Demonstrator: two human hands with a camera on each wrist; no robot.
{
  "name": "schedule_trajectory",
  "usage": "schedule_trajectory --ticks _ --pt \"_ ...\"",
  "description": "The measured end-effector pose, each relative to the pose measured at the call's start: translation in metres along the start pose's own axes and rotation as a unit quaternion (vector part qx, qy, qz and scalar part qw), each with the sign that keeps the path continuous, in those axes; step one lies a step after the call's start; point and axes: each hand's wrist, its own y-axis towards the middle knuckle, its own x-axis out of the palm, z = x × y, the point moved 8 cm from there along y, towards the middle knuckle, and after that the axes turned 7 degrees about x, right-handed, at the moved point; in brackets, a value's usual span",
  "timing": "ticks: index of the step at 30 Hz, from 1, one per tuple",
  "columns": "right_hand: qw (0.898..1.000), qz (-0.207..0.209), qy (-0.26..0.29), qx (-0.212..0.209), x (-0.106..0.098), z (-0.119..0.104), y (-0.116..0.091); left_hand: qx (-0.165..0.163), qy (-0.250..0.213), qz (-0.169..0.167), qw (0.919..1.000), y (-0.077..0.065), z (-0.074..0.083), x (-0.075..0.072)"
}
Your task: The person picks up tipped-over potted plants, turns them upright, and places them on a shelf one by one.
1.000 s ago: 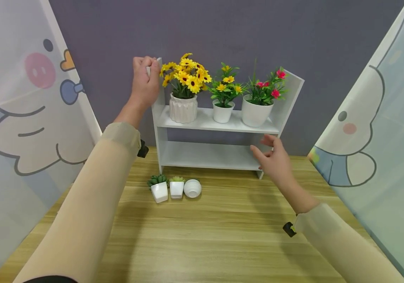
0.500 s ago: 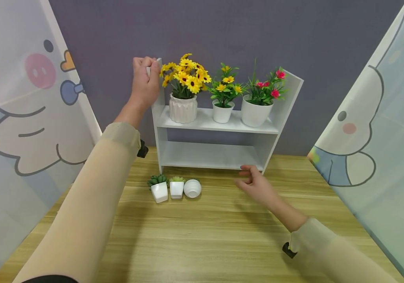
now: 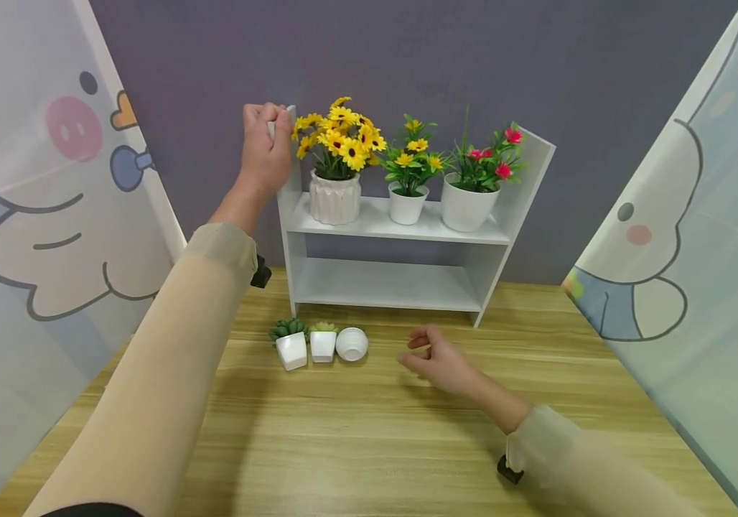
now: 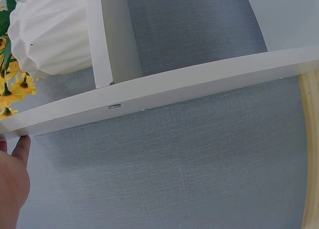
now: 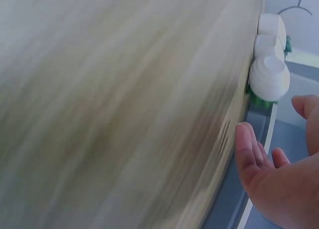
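Note:
My left hand [image 3: 264, 149] grips the top of the left side panel of a white two-tier shelf [image 3: 385, 283]. In the left wrist view, part of the left hand [image 4: 12, 181] touches the panel's edge. My right hand [image 3: 441, 362] hovers above the table, fingers relaxed and spread from the thumb, holding nothing. Nearest to it, on the left, a round white succulent pot [image 3: 352, 345] lies tipped, base toward me. Beside that are two small square-potted succulents, one light green [image 3: 322, 346] and one dark green [image 3: 291, 350]. Green leaves show under the round pot [image 5: 271, 79] in the right wrist view.
On the upper tier stand a ribbed pot of yellow daisies [image 3: 334, 201], a small pot with yellow flowers [image 3: 406, 207] and a larger pot with red flowers [image 3: 468, 207]. A grey wall [image 3: 601, 108] rises behind the wooden table [image 3: 343, 445]. Cartoon-printed sheets flank both sides.
My right hand has moved from the shelf's lower right corner down and left, toward the round pot. The left hand keeps its hold on the panel, and the pots stay where they were.

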Motion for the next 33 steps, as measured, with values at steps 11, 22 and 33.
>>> schedule_trajectory --ticks 11,22,33 --pt "1.0 -0.026 -0.008 0.01 0.039 -0.017 0.01 0.003 -0.008 0.001 1.0 0.001 0.0 0.0" --pt "1.0 -0.001 -0.008 0.013 0.06 -0.033 0.029 0.0 -0.012 0.002 0.9999 0.0 0.001 0.0" --pt "0.997 0.05 -0.044 0.028 0.069 -0.036 0.046 -0.003 -0.007 -0.002 1.0 0.0 0.001 0.0"
